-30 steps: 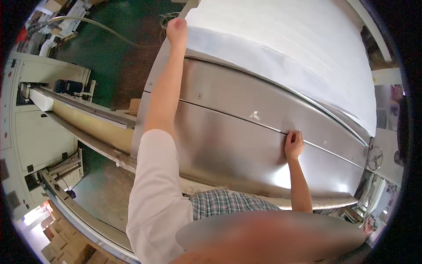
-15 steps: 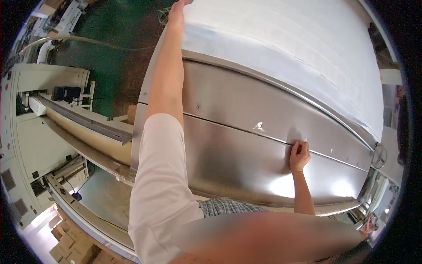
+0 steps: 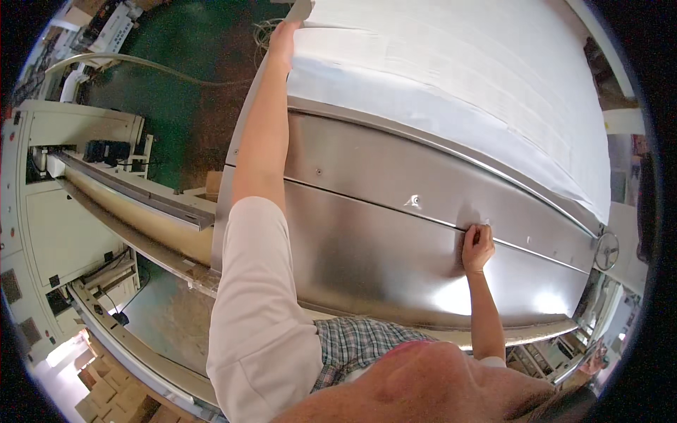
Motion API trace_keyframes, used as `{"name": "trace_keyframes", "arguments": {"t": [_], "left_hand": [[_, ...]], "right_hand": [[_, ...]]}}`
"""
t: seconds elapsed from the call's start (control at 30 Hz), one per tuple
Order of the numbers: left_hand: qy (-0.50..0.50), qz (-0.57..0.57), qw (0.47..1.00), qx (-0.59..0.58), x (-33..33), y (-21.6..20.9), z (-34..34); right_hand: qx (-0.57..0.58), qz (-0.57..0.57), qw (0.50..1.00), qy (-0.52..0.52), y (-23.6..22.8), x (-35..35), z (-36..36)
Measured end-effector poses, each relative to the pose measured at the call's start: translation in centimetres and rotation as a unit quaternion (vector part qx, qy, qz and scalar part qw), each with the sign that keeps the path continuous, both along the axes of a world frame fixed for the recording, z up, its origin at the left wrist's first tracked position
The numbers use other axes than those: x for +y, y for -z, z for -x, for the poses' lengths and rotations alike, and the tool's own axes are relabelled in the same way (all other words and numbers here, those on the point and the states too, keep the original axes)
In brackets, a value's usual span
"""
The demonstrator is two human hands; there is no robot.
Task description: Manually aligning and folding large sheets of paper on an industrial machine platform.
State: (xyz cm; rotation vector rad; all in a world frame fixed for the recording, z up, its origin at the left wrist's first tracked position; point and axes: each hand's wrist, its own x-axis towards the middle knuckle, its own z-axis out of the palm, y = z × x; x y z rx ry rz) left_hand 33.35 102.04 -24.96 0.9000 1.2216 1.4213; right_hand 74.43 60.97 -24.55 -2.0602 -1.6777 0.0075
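Note:
A broad white sheet [image 3: 451, 77] covers the surface at the top right, with small creases beside my left hand [image 3: 283, 44]. My left arm reaches far forward, and the hand is closed at the sheet's left edge; its fingers are partly hidden. A grey corner piece [image 3: 302, 10] lies just beyond it. Nearer me, a sloping brushed-metal panel [image 3: 367, 233] is crossed by a dark seam. My right hand [image 3: 478, 248] rests on the panel at this seam, its fingers curled in a fist-like pinch. What it holds, if anything, cannot be made out.
A handwheel [image 3: 607, 251] stands at the panel's right end. On the left are a pale machine cabinet [image 3: 74, 229] and a long metal roller beam [image 3: 134, 187]. A hose [image 3: 141, 65] crosses over the green floor [image 3: 190, 42]. Cardboard boxes [image 3: 113, 384] are stacked at the lower left.
The view has tilted slightly, so the far end of the sheet and my left hand sit lower in the picture. Creases now show beside that hand. My right hand stays at the seam.

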Motion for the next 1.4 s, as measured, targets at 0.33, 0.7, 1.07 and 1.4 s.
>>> {"name": "trace_keyframes", "arguments": {"t": [0.33,0.7,1.07,1.4], "left_hand": [[0.111,-0.063,0.932,0.341,-1.8,-3.5,-0.4],[0.462,-0.104,0.573,0.668,-4.9,-8.6,-19.5],[0.315,-0.105,0.527,0.782,-10.9,-7.6,-18.4],[0.324,0.031,0.508,0.798,-9.5,-9.1,-19.3]], "right_hand": [[0.002,0.016,1.0,0.009,-0.6,-0.1,-0.3],[0.022,0.018,0.999,0.019,0.0,-0.2,-0.4],[0.066,-0.06,0.956,-0.281,-7.7,23.1,8.0],[-0.123,0.217,0.959,-0.133,-6.8,26.1,-11.7]]}}
